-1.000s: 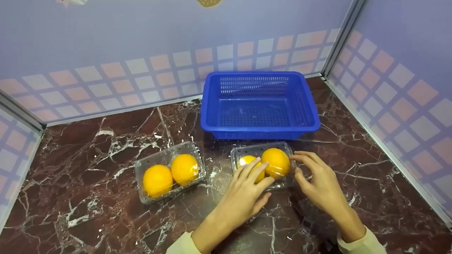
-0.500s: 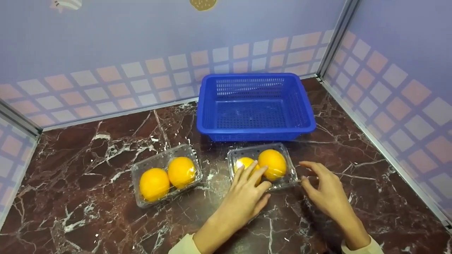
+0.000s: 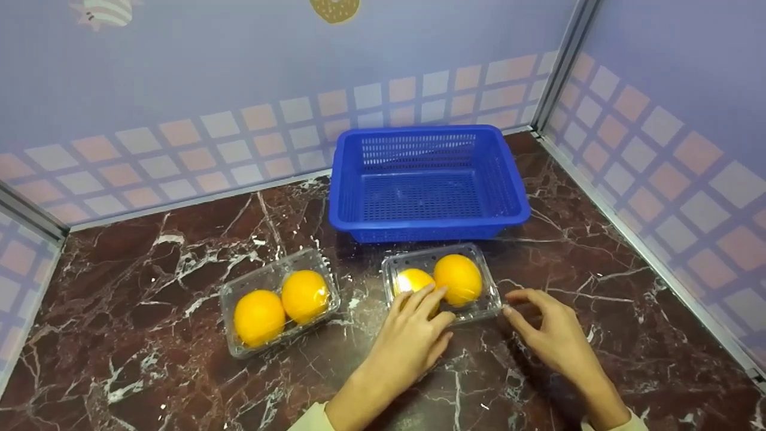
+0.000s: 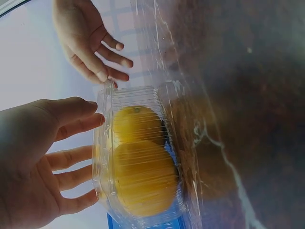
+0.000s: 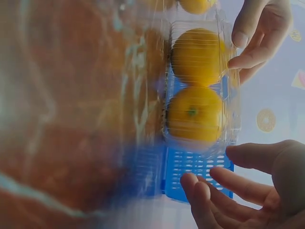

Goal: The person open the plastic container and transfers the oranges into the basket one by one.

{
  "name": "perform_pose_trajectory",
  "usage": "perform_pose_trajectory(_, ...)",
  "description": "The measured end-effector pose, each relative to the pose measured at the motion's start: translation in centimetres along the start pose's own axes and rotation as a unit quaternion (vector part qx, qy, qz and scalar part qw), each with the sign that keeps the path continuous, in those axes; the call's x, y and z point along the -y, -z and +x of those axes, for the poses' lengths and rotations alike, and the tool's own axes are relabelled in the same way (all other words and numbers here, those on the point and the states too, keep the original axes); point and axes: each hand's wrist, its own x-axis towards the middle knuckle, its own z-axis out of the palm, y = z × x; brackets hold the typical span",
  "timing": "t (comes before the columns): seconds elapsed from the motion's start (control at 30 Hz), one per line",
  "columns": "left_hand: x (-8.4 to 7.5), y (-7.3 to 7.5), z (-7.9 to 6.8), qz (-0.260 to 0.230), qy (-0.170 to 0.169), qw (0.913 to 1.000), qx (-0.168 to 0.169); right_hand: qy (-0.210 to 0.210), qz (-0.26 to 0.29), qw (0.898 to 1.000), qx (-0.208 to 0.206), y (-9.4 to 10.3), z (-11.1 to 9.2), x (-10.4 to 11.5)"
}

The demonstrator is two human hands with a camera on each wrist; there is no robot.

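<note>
A clear plastic clamshell box (image 3: pixel 492 296) with two oranges, one at its right (image 3: pixel 458 279) and one at its left (image 3: pixel 413 280), lies closed on the dark marbled table. My left hand (image 3: pixel 404 338) rests over its near left part, fingers loosely extended on the lid and partly covering the left orange. In the left wrist view those fingertips meet the lid's surface (image 4: pixel 102 167). Beside the box's near right corner is my right hand (image 3: pixel 553 329), its thumb and fingers spread and holding nothing. The right wrist view also shows this hand (image 5: pixel 248 191) apart from the fruit.
Another clear box (image 3: pixel 242 284) holding two oranges (image 3: pixel 281 306) lies to the left. Behind the near box stands a blue perforated basket (image 3: pixel 428 224) with nothing in it. Patterned panels (image 3: pixel 251 120) wall the table at the back and sides.
My right hand has drawn back from the box's right side towards the near right corner. The left hand stays on the lid, its fingers slightly lower. The head view has shifted a little.
</note>
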Motion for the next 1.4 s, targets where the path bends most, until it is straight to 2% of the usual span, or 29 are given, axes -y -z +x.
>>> perform_pose_trajectory(0.27, -0.1, 0.4, 0.0, 0.013, 0.014, 0.9998, 0.007, -0.034, 0.017, 0.999, 0.034, -0.1, 0.2, -0.3)
perform_pose_trajectory(0.37, -0.3, 0.5, 0.3, 0.025, 0.015, 0.9995, 0.007, -0.042, 0.044, 0.996, 0.064, 0.0, 0.3, -0.5)
perform_pose_trajectory(0.47, -0.4, 0.5, 0.7, 0.039, 0.011, 0.9992, 0.002, -0.049, 0.092, 0.990, 0.097, 0.1, 0.4, -0.8)
perform_pose_trajectory(0.6, -0.6, 0.5, 1.1, 0.048, 0.008, 0.9988, -0.002, -0.058, 0.172, 0.973, 0.142, 0.3, 0.6, -1.2)
perform_pose_trajectory(0.77, -0.6, 0.4, 1.5, 0.054, 0.008, 0.9985, -0.006, -0.087, 0.239, 0.951, 0.177, 0.3, 0.8, -1.6)
perform_pose_trajectory(0.97, -0.5, 0.3, 1.7, -0.011, 0.025, 0.9995, 0.014, -0.129, 0.325, 0.913, 0.208, -0.1, 0.8, -1.9)
perform_pose_trajectory(1.1, -0.3, 0.3, 1.7, -0.021, 0.032, 0.9989, 0.028, -0.148, 0.368, 0.894, 0.207, -0.4, 0.8, -2.0)
perform_pose_trajectory(1.4, -0.2, 0.4, 2.1, -0.008, 0.015, 0.9996, 0.022, -0.190, 0.420, 0.868, 0.186, -0.7, 0.7, -2.0)
